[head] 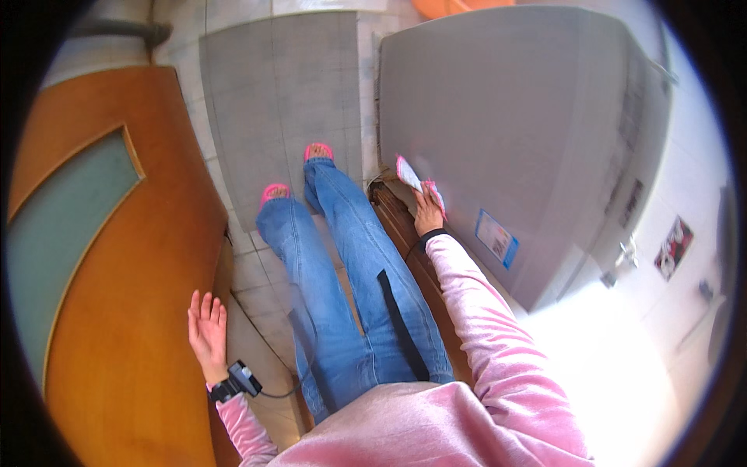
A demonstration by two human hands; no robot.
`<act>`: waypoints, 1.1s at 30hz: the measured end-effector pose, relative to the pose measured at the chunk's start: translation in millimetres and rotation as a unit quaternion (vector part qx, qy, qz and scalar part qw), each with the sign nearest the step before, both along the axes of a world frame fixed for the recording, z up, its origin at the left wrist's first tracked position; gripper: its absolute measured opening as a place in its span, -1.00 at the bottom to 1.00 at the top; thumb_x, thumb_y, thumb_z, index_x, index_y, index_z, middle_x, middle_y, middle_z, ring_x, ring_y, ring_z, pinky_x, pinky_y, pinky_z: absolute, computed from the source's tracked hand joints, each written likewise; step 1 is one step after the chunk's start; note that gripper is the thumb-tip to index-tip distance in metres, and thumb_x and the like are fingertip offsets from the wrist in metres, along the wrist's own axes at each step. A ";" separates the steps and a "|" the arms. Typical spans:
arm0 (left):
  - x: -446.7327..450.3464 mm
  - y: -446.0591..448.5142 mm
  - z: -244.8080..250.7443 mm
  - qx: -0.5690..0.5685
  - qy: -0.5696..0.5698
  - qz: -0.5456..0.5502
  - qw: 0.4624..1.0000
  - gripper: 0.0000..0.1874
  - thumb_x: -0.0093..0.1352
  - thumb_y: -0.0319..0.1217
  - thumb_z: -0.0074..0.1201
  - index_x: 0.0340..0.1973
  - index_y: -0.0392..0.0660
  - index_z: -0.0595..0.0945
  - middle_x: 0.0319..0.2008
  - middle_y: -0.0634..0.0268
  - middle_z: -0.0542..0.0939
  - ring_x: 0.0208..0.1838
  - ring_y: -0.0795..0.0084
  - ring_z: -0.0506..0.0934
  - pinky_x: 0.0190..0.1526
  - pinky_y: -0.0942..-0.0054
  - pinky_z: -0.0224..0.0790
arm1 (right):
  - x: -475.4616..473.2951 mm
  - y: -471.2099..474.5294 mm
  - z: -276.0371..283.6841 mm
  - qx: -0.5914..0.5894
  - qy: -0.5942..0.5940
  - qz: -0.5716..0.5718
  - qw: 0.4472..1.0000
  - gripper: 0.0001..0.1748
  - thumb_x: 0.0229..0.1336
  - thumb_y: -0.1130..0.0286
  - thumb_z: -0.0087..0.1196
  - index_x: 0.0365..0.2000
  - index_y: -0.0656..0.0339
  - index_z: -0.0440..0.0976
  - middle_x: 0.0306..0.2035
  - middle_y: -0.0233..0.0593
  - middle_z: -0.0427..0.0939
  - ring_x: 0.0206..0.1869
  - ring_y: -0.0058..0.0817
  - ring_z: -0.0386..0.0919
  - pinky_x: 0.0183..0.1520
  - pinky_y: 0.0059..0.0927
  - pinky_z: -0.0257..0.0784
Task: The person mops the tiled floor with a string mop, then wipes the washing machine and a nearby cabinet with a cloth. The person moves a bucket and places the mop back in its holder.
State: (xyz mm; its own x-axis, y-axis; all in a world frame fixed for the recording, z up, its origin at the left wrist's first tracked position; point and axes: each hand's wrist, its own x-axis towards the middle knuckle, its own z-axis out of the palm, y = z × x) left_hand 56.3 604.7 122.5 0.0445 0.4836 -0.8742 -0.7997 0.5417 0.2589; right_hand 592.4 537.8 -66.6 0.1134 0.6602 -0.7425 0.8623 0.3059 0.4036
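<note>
My right hand (429, 212) holds a white cloth with pink edging (410, 174) against the side of a large grey appliance, which looks like a refrigerator (490, 117). Part of the cloth is hidden under my fingers. Below it, a blue-edged label (496, 239) bearing writing is stuck on the same grey side. Off to the left, my left hand (208, 330) is raised palm up with its fingers apart, holding nothing. A strapped device (245, 377) with a cable sits on my left wrist.
A wooden door (140, 257) with a frosted glass panel (76, 216) stands at the left. Ahead of my feet a grey mat (280, 76) covers floor tiles. A dark wooden door frame (402, 233) runs beside my right leg. An orange basin (449, 7) shows at the top edge.
</note>
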 end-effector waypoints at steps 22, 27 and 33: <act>53.9 125.7 119.0 0.268 0.031 -0.286 0.920 -0.58 0.44 -0.19 -0.20 0.16 -0.09 0.33 0.06 0.19 0.43 0.10 0.33 0.41 0.13 0.40 0.26 | 20.1 7.1 299.5 0.599 0.202 -0.265 0.728 -0.19 -0.14 0.75 -0.21 0.24 0.24 0.01 0.29 -0.11 0.04 0.28 -0.01 0.07 0.34 -0.22 -0.03; 133.0 127.2 158.5 0.341 -0.045 -0.509 0.789 -0.54 0.44 -0.11 -0.25 0.15 -0.11 0.35 0.11 0.18 0.41 0.15 0.30 0.37 0.15 0.32 0.21 | -56.6 -52.0 347.4 0.454 0.714 -0.533 -0.007 -0.39 0.05 0.62 -0.32 0.20 0.37 0.08 0.17 -0.08 0.28 0.22 -0.29 0.25 0.28 -0.32 0.10; 279.7 22.8 201.0 0.312 -0.131 -0.794 0.506 -0.43 0.42 -0.01 -0.24 0.12 -0.21 0.37 0.07 0.16 0.45 0.09 0.31 0.43 0.12 0.34 0.25 | -128.5 -142.6 410.3 0.375 0.753 -0.511 -0.175 -0.38 -0.01 0.53 -0.26 0.16 0.36 0.16 0.17 -0.14 0.30 0.17 -0.31 0.31 0.27 -0.28 0.14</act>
State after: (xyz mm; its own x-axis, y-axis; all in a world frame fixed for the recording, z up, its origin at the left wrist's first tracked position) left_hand 336.0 627.6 323.5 0.8841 -0.1647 -0.4374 0.4633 0.4329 0.7733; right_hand 463.9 395.2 343.7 0.6615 0.6877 -0.2992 -0.7093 0.4442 -0.5473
